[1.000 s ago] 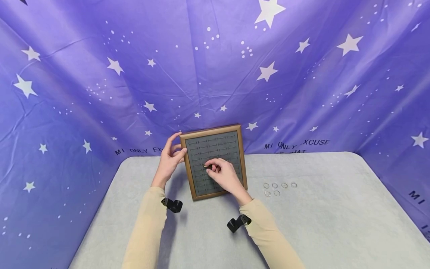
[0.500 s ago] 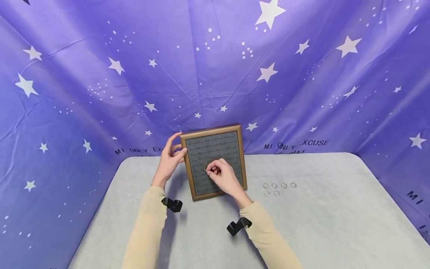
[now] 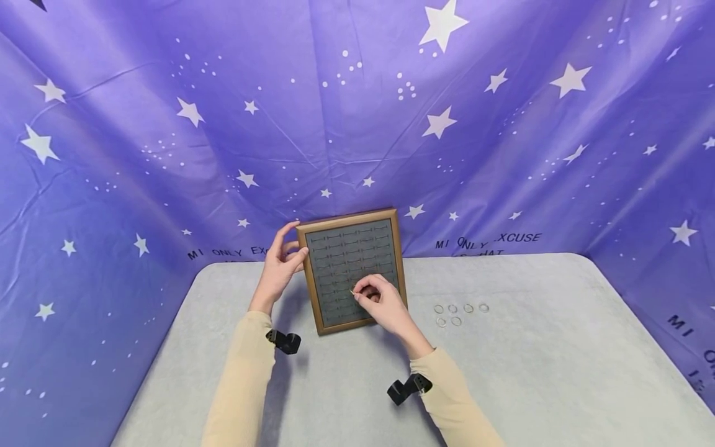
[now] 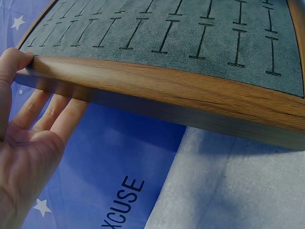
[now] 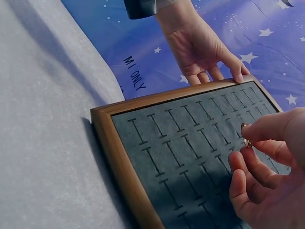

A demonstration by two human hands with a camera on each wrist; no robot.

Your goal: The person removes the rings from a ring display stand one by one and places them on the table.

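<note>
A ring display board stands tilted near the back of the table, with a wooden frame (image 3: 309, 282) around a grey-green padded panel (image 3: 329, 268) cut with rows of I-shaped slots. My left hand (image 3: 277, 271) grips its upper left edge, thumb on the front and fingers behind, as the left wrist view also shows on the wooden rim (image 4: 167, 82). My right hand (image 3: 384, 305) pinches a small gold-coloured ring (image 5: 247, 142) between thumb and fingertips, in front of the panel's lower middle. Fingers partly hide the ring. Whether it touches the panel I cannot tell.
Several thin rings (image 3: 465, 308) lie in two rows on the grey table (image 3: 536, 366), right of the board. A purple cloth (image 3: 380, 136) with white stars hangs behind and at both sides. Each forearm wears a black wrist camera (image 3: 289, 343).
My right hand has moved down and slightly right across the panel, still pinching the ring. My left hand keeps its hold on the frame. The rings on the table have not moved.
</note>
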